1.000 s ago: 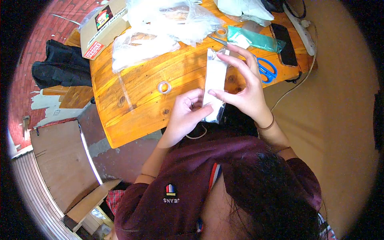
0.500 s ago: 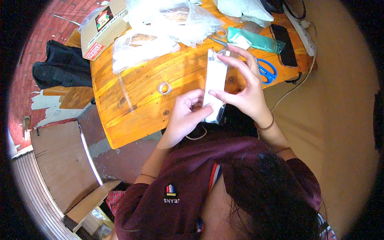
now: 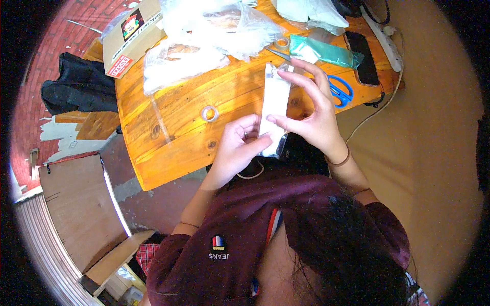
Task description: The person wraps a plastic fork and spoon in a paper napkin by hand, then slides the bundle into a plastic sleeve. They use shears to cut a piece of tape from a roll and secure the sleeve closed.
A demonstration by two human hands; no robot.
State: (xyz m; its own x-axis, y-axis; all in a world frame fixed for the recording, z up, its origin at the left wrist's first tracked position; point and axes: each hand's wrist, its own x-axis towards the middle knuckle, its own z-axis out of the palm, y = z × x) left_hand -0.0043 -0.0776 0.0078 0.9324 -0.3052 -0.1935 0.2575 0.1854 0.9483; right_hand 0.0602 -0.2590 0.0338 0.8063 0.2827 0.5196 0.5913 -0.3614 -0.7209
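Note:
A long, narrow white packet [image 3: 276, 99] in clear, shiny plastic is held upright-lengthwise over the table's near edge. My left hand [image 3: 237, 145] is closed on its lower end, thumb across the front and fingers partly hidden behind. My right hand [image 3: 317, 115] grips its right side, with the thumb pressed on the middle and the fingertips curled near the upper edge. The packet's back and contents cannot be made out. Just right of my right hand lie blue-handled scissors [image 3: 341, 92]. Left of the packet is a roll of clear tape [image 3: 210, 113].
The wooden table [image 3: 178, 153] bears a cardboard box [image 3: 115, 51] with a fragile label, crumpled clear plastic bags [image 3: 189, 66], another tape roll [image 3: 282, 43], a green plastic packet [image 3: 332, 52] and a dark phone [image 3: 362, 58]. A cable [image 3: 400, 61] hangs at the right edge.

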